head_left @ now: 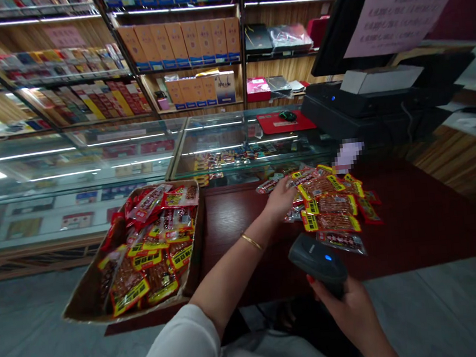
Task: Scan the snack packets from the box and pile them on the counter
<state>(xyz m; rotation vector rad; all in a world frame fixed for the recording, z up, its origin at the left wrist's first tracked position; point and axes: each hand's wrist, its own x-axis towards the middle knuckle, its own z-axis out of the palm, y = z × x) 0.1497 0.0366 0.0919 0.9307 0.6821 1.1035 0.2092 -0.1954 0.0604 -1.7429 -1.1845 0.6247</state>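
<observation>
A dark barcode scanner (318, 256) with a lit blue light is gripped in my right hand (351, 308), its head pointing up and left above the table's front edge. My left hand (281, 198) reaches forward to the pile of snack packets (328, 203). Its fingers are closed at the left edge of the pile, seemingly on a packet, though the fingertips are partly hidden. The packets are clear with red and yellow ends and brown contents. To the left, a cardboard box (200, 227) holds many similar packets.
The packets lie on a dark red wooden table (229, 224). Behind it stands a glass display counter (134, 155) with a red mouse pad (266, 124) and a black mouse (287, 116). A monitor (333, 29) and black till equipment (341, 118) are at right. Stocked shelves line the wall.
</observation>
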